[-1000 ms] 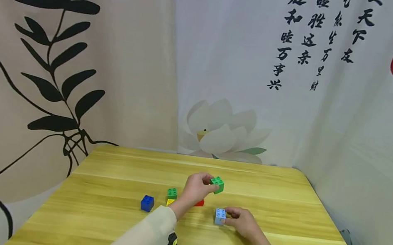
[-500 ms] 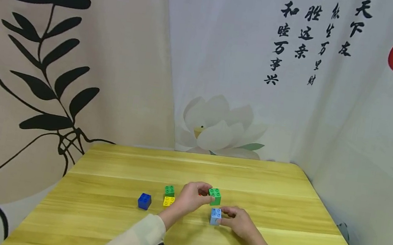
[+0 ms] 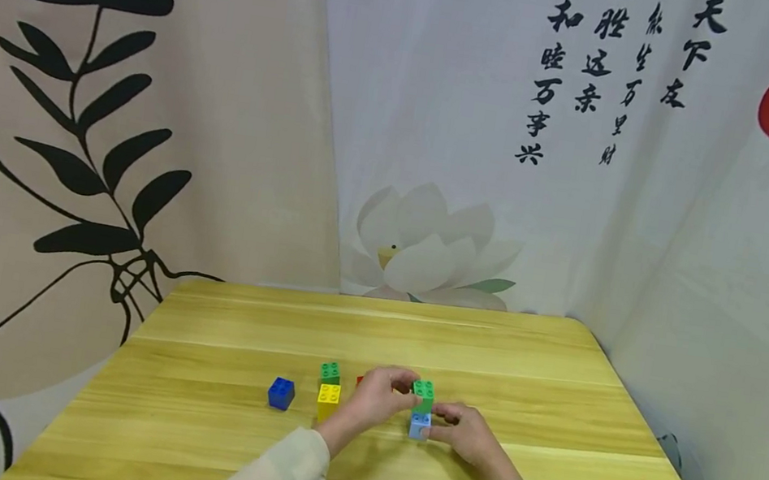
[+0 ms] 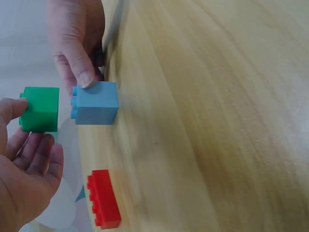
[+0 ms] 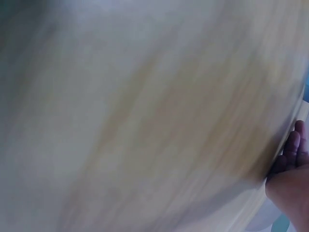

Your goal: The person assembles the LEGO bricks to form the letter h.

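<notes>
A green toy building brick [image 3: 423,393] is pinched between thumb and fingers of my left hand [image 3: 378,400]. Straight below it, the light blue brick [image 3: 419,427] stands on the table with its studs up. Thumb and fingers of my right hand [image 3: 471,441] hold that light blue brick from the right side. In the left wrist view a narrow gap shows between the green brick [image 4: 41,109] and the studs of the light blue brick [image 4: 96,103]. The right wrist view catches only part of my right hand [image 5: 292,176] at its edge.
Left of my hands, a dark blue brick [image 3: 281,394], a yellow brick [image 3: 328,401] and another green brick [image 3: 330,373] stand on the wooden table [image 3: 523,358]. A longer red brick [image 4: 104,199] is mostly hidden behind my left hand in the head view. Printed curtains hang behind.
My left hand has lowered the green brick from above and behind to just over the light blue brick. My right hand has kept its hold on the light blue brick. The head view has shifted slightly.
</notes>
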The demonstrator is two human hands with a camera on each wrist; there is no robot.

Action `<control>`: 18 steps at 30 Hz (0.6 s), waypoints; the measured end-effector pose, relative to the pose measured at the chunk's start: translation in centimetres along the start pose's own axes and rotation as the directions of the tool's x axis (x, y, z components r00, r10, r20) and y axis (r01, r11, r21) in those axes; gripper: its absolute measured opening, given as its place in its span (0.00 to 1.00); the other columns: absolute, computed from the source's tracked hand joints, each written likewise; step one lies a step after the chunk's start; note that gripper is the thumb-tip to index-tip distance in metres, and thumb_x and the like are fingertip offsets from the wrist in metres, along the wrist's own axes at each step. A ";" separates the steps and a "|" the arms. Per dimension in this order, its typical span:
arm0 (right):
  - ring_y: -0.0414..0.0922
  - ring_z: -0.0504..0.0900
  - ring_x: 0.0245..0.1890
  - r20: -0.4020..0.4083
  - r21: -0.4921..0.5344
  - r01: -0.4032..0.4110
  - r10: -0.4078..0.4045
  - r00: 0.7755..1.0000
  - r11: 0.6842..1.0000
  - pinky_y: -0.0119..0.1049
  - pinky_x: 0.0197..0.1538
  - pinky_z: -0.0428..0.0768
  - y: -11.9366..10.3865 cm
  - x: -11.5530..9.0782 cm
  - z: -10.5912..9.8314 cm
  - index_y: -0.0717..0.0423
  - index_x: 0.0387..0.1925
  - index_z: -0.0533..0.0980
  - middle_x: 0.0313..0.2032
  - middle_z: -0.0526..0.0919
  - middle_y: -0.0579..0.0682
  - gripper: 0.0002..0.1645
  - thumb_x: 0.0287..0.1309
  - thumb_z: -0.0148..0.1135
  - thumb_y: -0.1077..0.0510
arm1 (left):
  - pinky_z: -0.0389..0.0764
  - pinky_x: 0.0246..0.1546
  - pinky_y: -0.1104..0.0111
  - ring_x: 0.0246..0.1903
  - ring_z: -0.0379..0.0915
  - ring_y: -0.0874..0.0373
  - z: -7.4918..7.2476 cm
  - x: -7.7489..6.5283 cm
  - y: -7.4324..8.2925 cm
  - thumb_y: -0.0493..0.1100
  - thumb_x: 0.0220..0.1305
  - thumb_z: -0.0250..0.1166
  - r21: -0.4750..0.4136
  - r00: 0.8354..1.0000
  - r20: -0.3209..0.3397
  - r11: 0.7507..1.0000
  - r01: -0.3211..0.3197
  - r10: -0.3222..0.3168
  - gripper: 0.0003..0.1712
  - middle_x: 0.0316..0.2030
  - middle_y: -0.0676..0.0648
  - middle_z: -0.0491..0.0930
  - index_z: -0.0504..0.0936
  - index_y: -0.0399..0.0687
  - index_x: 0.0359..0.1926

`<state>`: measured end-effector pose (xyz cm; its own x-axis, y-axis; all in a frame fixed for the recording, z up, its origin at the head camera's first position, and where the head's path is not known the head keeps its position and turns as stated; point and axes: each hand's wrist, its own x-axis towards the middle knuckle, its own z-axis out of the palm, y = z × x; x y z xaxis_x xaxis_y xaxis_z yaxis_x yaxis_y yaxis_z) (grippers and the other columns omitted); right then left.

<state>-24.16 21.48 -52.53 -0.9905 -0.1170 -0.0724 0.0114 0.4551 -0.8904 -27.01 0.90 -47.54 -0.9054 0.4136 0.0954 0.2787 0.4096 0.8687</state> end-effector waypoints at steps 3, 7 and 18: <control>0.63 0.72 0.59 0.006 -0.003 0.003 -0.003 1.000 1.000 0.62 0.60 0.69 -0.1 0.0 0.0 0.59 0.53 0.81 0.56 0.78 0.55 0.30 0.50 0.77 0.51 | 0.79 0.44 0.58 0.44 0.75 0.55 0.2 -0.1 -0.4 0.44 0.64 0.70 -0.007 1.000 0.006 1.000 -0.004 0.004 0.18 0.44 0.51 0.82 0.84 0.46 0.53; 0.63 0.72 0.59 0.007 -0.019 0.001 -0.001 1.000 1.000 0.62 0.60 0.68 -0.2 -0.1 0.0 0.58 0.53 0.81 0.55 0.78 0.55 0.29 0.50 0.77 0.50 | 0.79 0.44 0.59 0.44 0.75 0.56 0.3 -0.2 -0.9 0.44 0.64 0.70 -0.012 1.000 0.009 1.000 -0.007 0.007 0.18 0.44 0.52 0.82 0.84 0.46 0.53; 0.62 0.73 0.58 -0.011 -0.025 0.010 -0.011 1.000 1.000 0.62 0.60 0.69 -0.2 -0.1 0.2 0.58 0.52 0.82 0.54 0.79 0.55 0.28 0.50 0.77 0.52 | 0.79 0.45 0.60 0.44 0.75 0.57 0.3 0.0 -1.8 0.45 0.64 0.70 -0.024 0.999 0.051 1.000 -0.002 0.004 0.15 0.45 0.55 0.82 0.85 0.51 0.51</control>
<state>-24.05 21.22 -52.38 -0.9920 -0.1119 -0.0578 -0.0025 0.4758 -0.8795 -27.38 0.44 -49.28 -0.8870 0.4559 0.0736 0.2730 0.3891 0.8798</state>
